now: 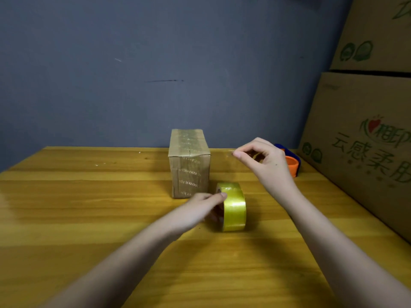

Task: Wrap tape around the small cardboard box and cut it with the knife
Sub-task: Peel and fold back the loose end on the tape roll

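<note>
The left hand (201,206) steadies the roll of yellowish tape (233,206), which stands on edge on the wooden table (89,207); the fingers close around the roll's near-left face with the thumb laid over its top rim, so this grip is clamped on the roll. The right hand (264,161) is raised up and to the right of that grip, thumb and forefinger pinched together on what looks like the free end of the tape, a thin clear strip that barely shows against the wall and table; I judge it is drawn out from the roll, though the strip between the two hands is too faint to trace. The small cardboard box (189,163) stands upright just beyond and to the left of the left hand's grip, close beside the roll, its long axis vertical and its top and front already glossy with tape. From the pinched end the box lies to the left and slightly lower, so the coming move probably carries that end leftward onto the box's top or right side. An orange and blue tool (293,164), possibly the knife, lies just behind the right hand, nearer to it than to the left.
</note>
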The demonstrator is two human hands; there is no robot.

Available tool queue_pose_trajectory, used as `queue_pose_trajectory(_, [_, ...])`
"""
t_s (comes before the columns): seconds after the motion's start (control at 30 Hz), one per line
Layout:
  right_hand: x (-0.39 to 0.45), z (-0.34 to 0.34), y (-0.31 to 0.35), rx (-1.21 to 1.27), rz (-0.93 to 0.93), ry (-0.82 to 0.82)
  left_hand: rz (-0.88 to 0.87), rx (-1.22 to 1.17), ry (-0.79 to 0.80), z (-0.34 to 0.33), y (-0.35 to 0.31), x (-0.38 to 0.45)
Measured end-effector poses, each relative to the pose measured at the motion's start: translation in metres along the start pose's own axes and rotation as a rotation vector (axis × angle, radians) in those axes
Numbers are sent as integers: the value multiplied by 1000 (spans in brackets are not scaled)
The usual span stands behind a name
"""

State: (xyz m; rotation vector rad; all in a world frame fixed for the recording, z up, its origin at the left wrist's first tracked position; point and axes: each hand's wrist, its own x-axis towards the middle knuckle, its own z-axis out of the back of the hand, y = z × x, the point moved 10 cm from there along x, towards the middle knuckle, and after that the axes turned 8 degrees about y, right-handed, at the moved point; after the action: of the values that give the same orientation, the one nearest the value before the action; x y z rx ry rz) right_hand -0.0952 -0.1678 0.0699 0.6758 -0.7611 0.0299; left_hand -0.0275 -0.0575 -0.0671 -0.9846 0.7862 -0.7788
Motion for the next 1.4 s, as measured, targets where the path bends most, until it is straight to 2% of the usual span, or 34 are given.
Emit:
queue_pose_trajectory(0.13, [1, -2, 1, -10, 3, -4, 11, -264, 6, -14, 3, 12])
queue_pose_trajectory(0.2, [0, -2, 2, -9, -1, -2, 7, -487, 63, -23, 2, 20])
queue_pose_trajectory(0.27, [-1, 0, 1, 8, -13, -7, -14, -588, 142, -33, -7, 23])
queue_pose_trajectory(0.4, [-2, 6, -7, 91, -77, -51, -68, -571, 86, -31, -16, 24])
queue_pose_trajectory(0.53, [-1, 11, -17, 147, -139, -93, -187, -414, -12, -20, -27, 23])
queue_pose_trajectory(0.7, [-4, 20, -25, 121, -153, -186, -316, -328, -88, -6, -35, 21])
queue_pose_trajectory(0.8, [-8, 21, -37, 118, -194, -216, -387, -245, -76, -2, -40, 19])
queue_pose_trajectory(0.97, [-13, 8, -58, 144, -256, -191, -425, -203, 8, -4, -40, 18])
queue_pose_trajectory(1.07, [-14, 1, -68, 153, -283, -175, -440, -256, 49, -9, -39, 16])
queue_pose_trajectory(1.23, [-20, -18, -81, 251, -326, -120, -509, -206, -71, -1, -35, 13])
queue_pose_trajectory(1.4, [-25, -33, -88, 308, -370, -50, -522, -254, -109, 1, -32, 12])
